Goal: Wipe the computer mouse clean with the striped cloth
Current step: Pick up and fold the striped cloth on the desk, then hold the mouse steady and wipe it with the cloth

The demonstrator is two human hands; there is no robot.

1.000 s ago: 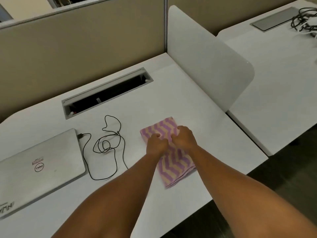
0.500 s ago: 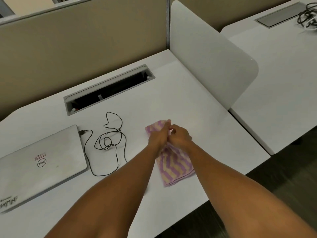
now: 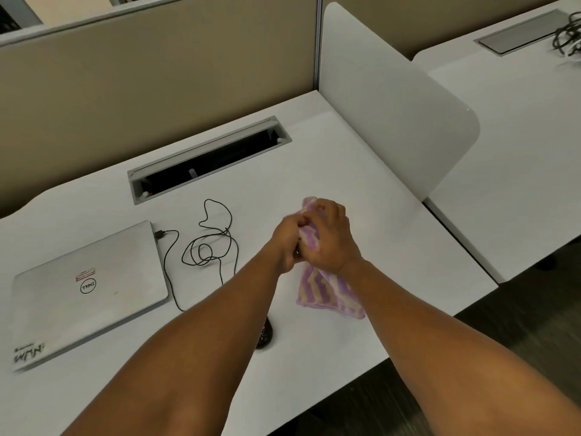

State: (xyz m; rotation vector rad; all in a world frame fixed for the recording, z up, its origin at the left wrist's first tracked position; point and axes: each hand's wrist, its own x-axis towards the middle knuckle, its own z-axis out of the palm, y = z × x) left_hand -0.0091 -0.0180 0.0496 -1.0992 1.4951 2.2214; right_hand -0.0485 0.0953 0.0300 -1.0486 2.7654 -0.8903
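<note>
A dark computer mouse point(image 3: 265, 336) lies on the white tabletop point(image 3: 361, 171), mostly hidden under the left forearm. Beyond it, the left hand point(image 3: 286, 243) and right hand point(image 3: 330, 237) both clutch the bunched striped cloth point(image 3: 327, 292), its lower end trailing onto the tabletop.

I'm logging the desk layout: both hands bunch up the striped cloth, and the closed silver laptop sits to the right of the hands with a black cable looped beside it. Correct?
Not quite. The head view shows the laptop to the left of the hands, not the right. The rest holds: left hand and right hand bunch the striped cloth, and the black cable loops beside the closed laptop.
</note>
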